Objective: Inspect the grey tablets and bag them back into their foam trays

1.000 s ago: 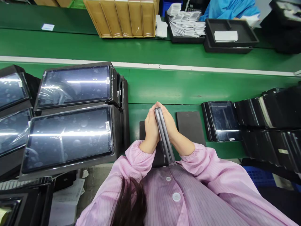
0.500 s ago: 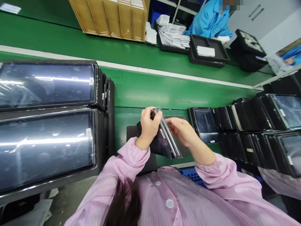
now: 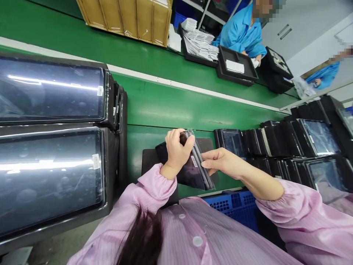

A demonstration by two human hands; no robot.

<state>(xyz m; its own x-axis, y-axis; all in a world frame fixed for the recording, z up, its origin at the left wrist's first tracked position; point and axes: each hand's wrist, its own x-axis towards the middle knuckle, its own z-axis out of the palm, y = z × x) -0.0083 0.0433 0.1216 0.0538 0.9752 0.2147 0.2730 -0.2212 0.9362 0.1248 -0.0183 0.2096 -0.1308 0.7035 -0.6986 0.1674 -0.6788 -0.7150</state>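
My left hand (image 3: 176, 149) is closed around the upper end of a small stack of dark, glossy screen panels (image 3: 193, 173), tilted on edge. Clear film wraps them, and a white label shows on the near face. At the stack's right side, the thumb and fingers of my right hand (image 3: 222, 162) pinch the panel edges; how many panels they grip is hidden. Beneath lies a dark flat mat (image 3: 149, 162) on the green bench.
Large screens in black trays (image 3: 55, 165) are piled on the left. Rows of black-framed screens (image 3: 289, 140) stand at right. A blue crate (image 3: 234, 206) sits below the bench edge. Across the bench are cardboard dividers (image 3: 124, 18), white papers (image 3: 201, 42) and a blue-sleeved person (image 3: 234, 31).
My right hand has moved from behind the stack to its right edge and closed its fingers there. My left hand keeps its hold. The camera view has shifted slightly.
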